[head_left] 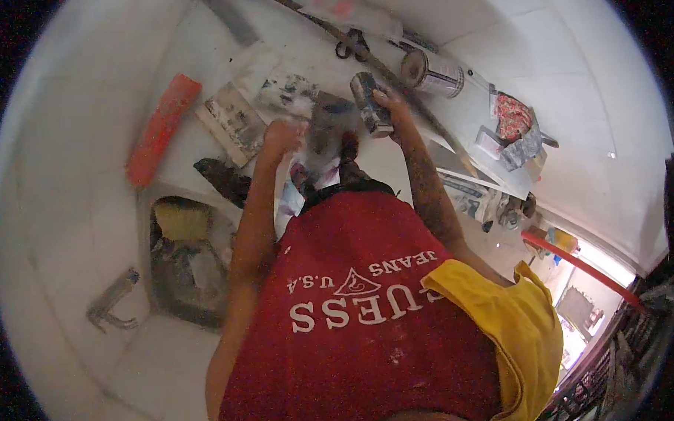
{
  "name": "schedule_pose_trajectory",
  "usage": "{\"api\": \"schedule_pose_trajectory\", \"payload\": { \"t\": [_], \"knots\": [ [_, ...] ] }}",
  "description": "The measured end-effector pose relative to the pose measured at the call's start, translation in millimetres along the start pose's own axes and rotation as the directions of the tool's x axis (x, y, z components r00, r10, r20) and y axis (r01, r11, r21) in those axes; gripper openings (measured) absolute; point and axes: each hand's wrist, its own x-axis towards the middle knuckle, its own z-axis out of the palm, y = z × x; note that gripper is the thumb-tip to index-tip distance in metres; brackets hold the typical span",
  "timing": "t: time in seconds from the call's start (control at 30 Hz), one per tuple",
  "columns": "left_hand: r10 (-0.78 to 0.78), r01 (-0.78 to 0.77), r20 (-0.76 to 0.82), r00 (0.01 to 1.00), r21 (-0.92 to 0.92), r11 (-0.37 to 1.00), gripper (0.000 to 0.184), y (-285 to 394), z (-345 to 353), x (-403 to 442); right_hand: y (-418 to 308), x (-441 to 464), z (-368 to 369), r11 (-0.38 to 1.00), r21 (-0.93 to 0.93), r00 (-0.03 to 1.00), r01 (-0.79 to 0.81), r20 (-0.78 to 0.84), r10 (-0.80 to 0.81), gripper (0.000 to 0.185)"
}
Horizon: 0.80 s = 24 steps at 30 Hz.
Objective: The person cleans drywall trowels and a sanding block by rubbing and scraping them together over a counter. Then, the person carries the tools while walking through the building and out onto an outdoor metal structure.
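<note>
One o'clock: right hand (393, 107) clamps dark rectangular block (369, 104); slack grip could drop it. Left hand (283, 136) blurred, I can't tell its grip.

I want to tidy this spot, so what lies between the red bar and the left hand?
In the head view, a flat, pale board with dark smudges lies between the red bar and the left hand.

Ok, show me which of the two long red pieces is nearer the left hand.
The thick red bar at the picture's left; the other, a thinner red pole, slants down at the far right.
</note>
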Motion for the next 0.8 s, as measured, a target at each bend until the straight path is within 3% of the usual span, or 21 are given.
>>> {"api": "schedule_pose_trajectory", "payload": {
  "t": [0.03, 0.07, 0.1, 0.13, 0.2, 0.27, 0.37, 0.47, 0.5, 0.57, 0.63, 0.7, 0.8],
  "knots": [
    [-0.184, 0.182, -0.004, 0.983, -0.112, 0.977, 0.042, 20.7, -31.9, -28.7, 11.1, 6.5, -7.6, 0.980, -0.148, 0.991, 0.131, 0.050, -0.125, 0.043],
    [-0.255, 0.245, -0.049, 0.966, -0.145, 0.959, 0.043, 34.2, -52.0, -37.6, 29.9, 21.3, -27.8, 0.921, -0.286, 0.964, 0.265, 0.117, -0.241, 0.044],
    [-0.324, 0.303, -0.094, 0.942, -0.183, 0.935, 0.044, 47.2, -71.4, -46.3, 32.4, 22.7, -28.5, 0.910, -0.312, 0.962, 0.272, 0.115, -0.248, 0.046],
    [-0.281, 0.258, -0.194, 0.940, -0.139, 0.956, 0.047, 49.6, -80.3, -48.8, 25.5, 18.2, -20.2, 0.899, -0.338, 0.960, 0.279, 0.114, -0.256, 0.047],
    [-0.071, 0.103, -0.406, 0.911, 0.057, 0.993, 0.053, 48.3, -88.9, -45.1, 10.0, 8.9, 0.4, 0.985, -0.165, 0.998, 0.052, -0.027, -0.057, 0.052],
    [0.282, -0.079, -0.533, 0.798, 0.371, 0.925, 0.060, 37.1, -95.0, -22.8, 18.7, 11.2, 3.3, 0.939, -0.332, 0.996, 0.088, 0.037, -0.080, 0.057],
    [0.378, -0.232, -0.375, 0.846, 0.380, 0.895, 0.064, 14.6, -86.5, 15.2, 41.1, 27.4, 3.7, 0.814, -0.560, 0.988, 0.156, 0.092, -0.126, 0.062],
    [0.387, -0.237, -0.434, 0.814, 0.360, 0.902, 0.065, -6.0, -64.5, 31.9, 38.8, 22.5, 23.5, 0.553, -0.765, 0.929, 0.329, 0.157, -0.335, 0.069],
    [0.257, -0.120, -0.463, 0.848, 0.305, 0.945, 0.066, 6.3, -67.1, 22.1, 32.8, 13.5, 33.3, 0.430, -0.818, 0.888, 0.382, 0.195, -0.418, 0.072],
    [-0.019, 0.130, -0.506, 0.862, 0.184, 0.974, 0.069, 52.3, -77.4, -14.4, 13.9, -3.1, 55.3, 0.439, -0.839, 0.921, 0.321, 0.167, -0.353, 0.064],
    [-0.105, 0.235, -0.599, 0.794, 0.143, 0.961, 0.068, 60.1, -59.9, -18.1, 11.8, -1.0, 76.1, 0.367, -0.878, 0.924, 0.308, 0.185, -0.334, 0.059],
    [-0.115, 0.242, -0.647, 0.753, 0.111, 0.964, 0.068, 53.9, -45.5, -22.2, 20.8, 5.4, 93.6, 0.207, -0.926, 0.909, 0.315, 0.233, -0.345, 0.060],
    [-0.037, 0.112, -0.669, 0.742, 0.069, 0.991, 0.069, 38.1, -41.1, -37.9, 36.0, 17.0, 120.9, -0.166, -0.884, 0.758, 0.437, 0.461, -0.461, 0.060]
  ]
}}
